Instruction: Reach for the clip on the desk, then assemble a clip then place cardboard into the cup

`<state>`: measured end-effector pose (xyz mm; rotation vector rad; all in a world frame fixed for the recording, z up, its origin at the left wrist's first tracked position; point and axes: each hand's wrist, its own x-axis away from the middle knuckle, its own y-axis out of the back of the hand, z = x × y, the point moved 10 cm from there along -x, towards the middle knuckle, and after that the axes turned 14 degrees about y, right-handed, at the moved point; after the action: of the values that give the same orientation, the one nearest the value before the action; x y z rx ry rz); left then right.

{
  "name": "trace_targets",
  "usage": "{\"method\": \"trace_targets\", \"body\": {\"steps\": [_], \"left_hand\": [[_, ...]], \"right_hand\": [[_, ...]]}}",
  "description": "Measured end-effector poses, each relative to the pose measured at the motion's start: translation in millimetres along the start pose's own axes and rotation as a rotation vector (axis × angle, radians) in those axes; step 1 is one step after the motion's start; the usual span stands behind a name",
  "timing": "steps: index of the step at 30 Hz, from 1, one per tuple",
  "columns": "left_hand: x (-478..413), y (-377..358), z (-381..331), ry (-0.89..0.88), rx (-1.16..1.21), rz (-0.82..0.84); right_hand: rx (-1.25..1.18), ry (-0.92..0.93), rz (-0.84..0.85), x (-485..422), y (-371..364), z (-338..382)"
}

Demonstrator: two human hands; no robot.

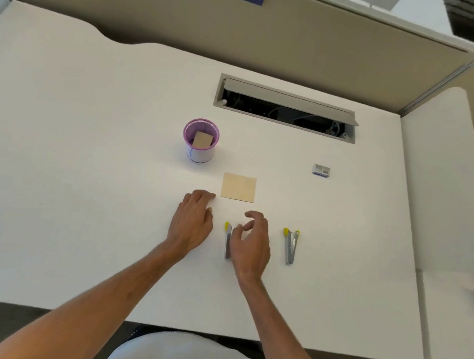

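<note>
- While the left hand lies palm down on the white tabletop, its fingers rest flat and close together, gripping nothing, with the fingertips just short of the tan paper square.
- Just to its right, the right hand hovers with fingers loosely curled and spread, the thumb close beside the near stapler; whether thumb and stapler touch cannot be told.
- That stapler, grey metal with a yellow tip, lies lengthwise between the two hands, near the middle of the tabletop and closer to its front edge than to its back edge.
- A second stapler, of the same kind and with its arms sprung apart, lies to the right of the right hand, apart from it.
- Beyond the left hand stands a purple mesh cup with a tan slip inside.
- Toward the right edge sits a small staple box.
- An open cable tray is cut into the tabletop near its back edge.
</note>
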<state>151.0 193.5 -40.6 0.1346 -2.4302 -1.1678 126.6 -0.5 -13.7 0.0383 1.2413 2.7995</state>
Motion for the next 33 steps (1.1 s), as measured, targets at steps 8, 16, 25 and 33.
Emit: {"method": "trace_targets", "body": {"steps": [8,16,25,33], "left_hand": [[20,-23,-17,0.025,0.135,0.079],[22,-27,-23,0.009,0.161,0.129],[16,-17,-18,0.081,0.394,0.141],[25,-41,-30,0.139,0.635,0.431]], "right_hand": [[0.078,-0.113,0.201,24,-19,-18],[0.028,-0.072,0.189,19,-22,-17],[-0.234,-0.105,0.14,11,-12,-30],[-0.443,0.029,0.099,-2,2,-14]]}}
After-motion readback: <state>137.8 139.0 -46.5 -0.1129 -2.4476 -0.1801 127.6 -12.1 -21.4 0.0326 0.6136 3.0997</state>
